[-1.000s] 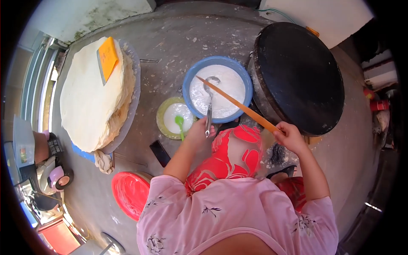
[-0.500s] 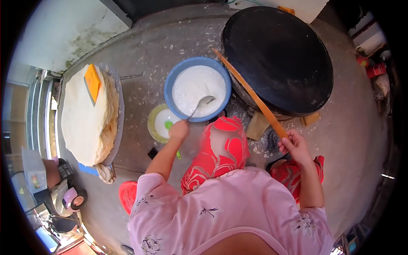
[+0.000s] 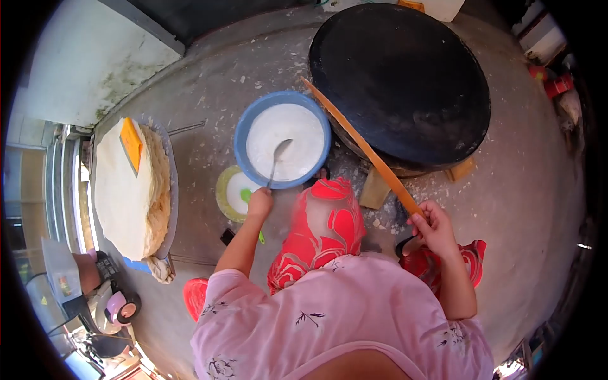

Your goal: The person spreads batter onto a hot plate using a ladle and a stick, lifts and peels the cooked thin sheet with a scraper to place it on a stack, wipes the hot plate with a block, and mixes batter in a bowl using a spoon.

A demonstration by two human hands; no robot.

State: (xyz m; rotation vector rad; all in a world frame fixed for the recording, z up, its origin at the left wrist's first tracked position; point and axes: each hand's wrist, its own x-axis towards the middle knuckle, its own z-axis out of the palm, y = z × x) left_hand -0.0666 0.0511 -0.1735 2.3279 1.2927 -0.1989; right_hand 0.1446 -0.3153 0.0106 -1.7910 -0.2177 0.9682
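Seated person seen from above, a ladle in the left hand and a wooden strip in the right hand.

A blue basin of white liquid sits on the floor ahead, just beside a large round black griddle. At left, an orange scraper lies on a stack of pale sheets. The left hand and forearm partly cover a yellow-green bowl and its green spoon; a patterned trouser knee rises between the hands. The left fingers are closed round the ladle's handle, its head over the basin, pointing away and slightly right. The right fingers pinch the strip's near end; its long axis slants forward and left across the griddle's edge, tip near the basin. Whether strip and griddle touch, I cannot tell.
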